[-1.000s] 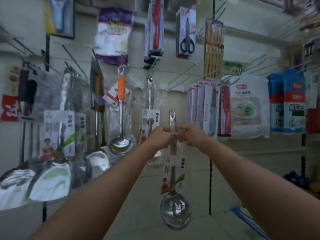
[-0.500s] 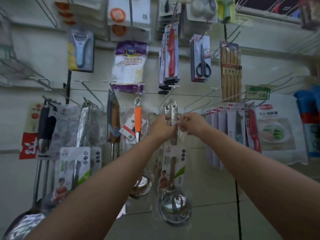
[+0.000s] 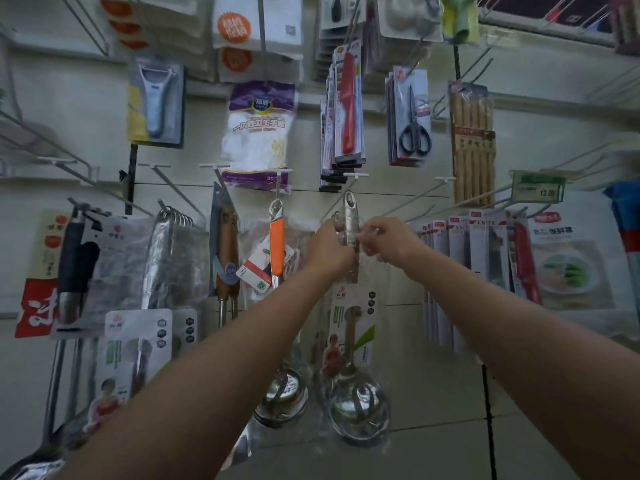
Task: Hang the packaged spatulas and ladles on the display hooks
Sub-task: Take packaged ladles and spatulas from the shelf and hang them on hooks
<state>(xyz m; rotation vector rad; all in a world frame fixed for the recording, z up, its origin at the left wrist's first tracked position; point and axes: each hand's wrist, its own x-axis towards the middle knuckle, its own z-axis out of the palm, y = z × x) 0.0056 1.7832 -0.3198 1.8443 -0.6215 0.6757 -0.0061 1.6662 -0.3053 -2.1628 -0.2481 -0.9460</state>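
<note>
Both hands are raised to the display wall and pinch the upper handle of one packaged ladle (image 3: 350,237). The left hand (image 3: 327,249) grips the handle and its clear wrapping from the left side; the right hand (image 3: 386,242) pinches the wrapping from the right side, fingers curled. The two hands sit close together with the handle between them. The slotted hanging eye at the top of the handle projects above the fingers, just below the tip of a white display hook (image 3: 356,175); whether the eye touches the hook cannot be determined. The ladle hangs upright, its printed label card below the hands and its bowl at the bottom, inside a transparent bag. A second ladle handle is partly visible directly behind the left hand. To the left hang an orange-handled ladle (image 3: 277,247), a wooden-handled utensil (image 3: 227,251) and a row of bagged spatulas (image 3: 166,261). Above hang boxed red knives (image 3: 347,109), scissors (image 3: 414,123) and chopsticks (image 3: 472,143). Knife packs (image 3: 478,258) hang to the right.
</note>
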